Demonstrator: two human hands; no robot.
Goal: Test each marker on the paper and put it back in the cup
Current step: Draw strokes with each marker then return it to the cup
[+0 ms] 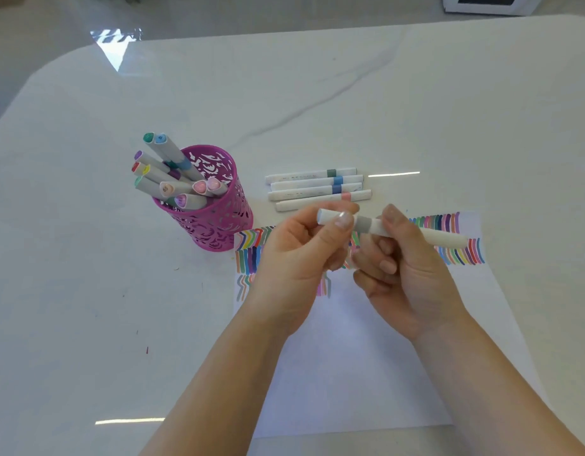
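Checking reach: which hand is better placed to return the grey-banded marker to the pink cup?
Probably left: the left hand grips the marker, and the cup stands on its side, away from the right hand.

Bare forearms [238,373] lead to the left hand [294,255] and right hand [406,274], whose fingernails [343,220] show a pale gloss.

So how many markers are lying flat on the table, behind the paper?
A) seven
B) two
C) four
C: four markers lie side by side on the table beside the pink cup; a fifth, the grey-banded marker, is held by the left hand and right hand.
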